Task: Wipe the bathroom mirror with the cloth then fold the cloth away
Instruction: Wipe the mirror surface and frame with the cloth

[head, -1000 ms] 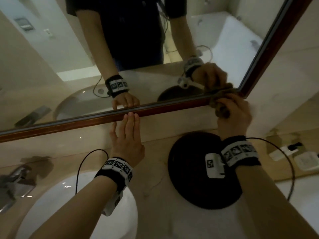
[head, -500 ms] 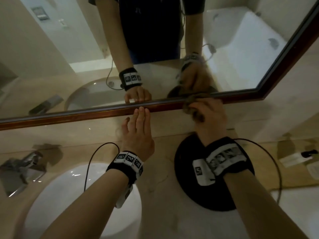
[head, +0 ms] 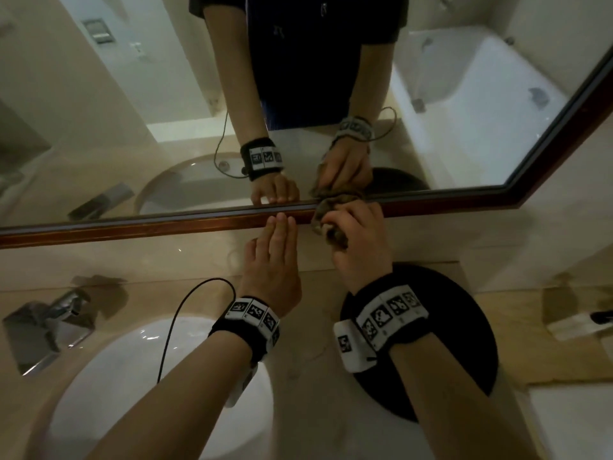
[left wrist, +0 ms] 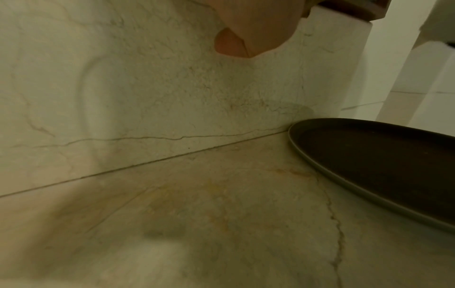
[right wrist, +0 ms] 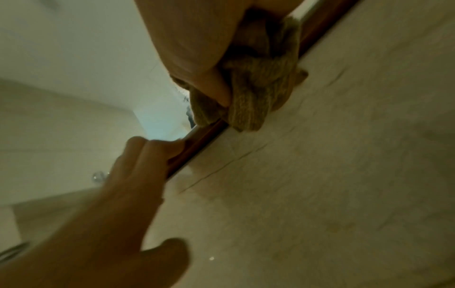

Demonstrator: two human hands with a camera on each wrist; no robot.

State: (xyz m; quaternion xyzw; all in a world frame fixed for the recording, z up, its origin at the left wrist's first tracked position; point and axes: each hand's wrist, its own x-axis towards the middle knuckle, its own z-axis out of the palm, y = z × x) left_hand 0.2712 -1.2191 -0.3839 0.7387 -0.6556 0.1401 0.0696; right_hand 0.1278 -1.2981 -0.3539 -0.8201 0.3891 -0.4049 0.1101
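A wall mirror with a dark red-brown wooden frame hangs above the marble counter. My right hand grips a bunched brown cloth and presses it on the mirror's lower frame edge; in the right wrist view the cloth sits wadded under my curled fingers against the frame. My left hand lies flat on the marble backsplash just left of the cloth, fingers straight, fingertips touching the frame. In the left wrist view only my thumb and palm show.
A round black tray lies on the counter under my right wrist, also in the left wrist view. A white basin and chrome tap sit at lower left. A small bottle lies at far right.
My right hand has slid the cloth leftward along the mirror's lower frame, from the bottom right corner to beside my left hand. The left hand has kept its place.
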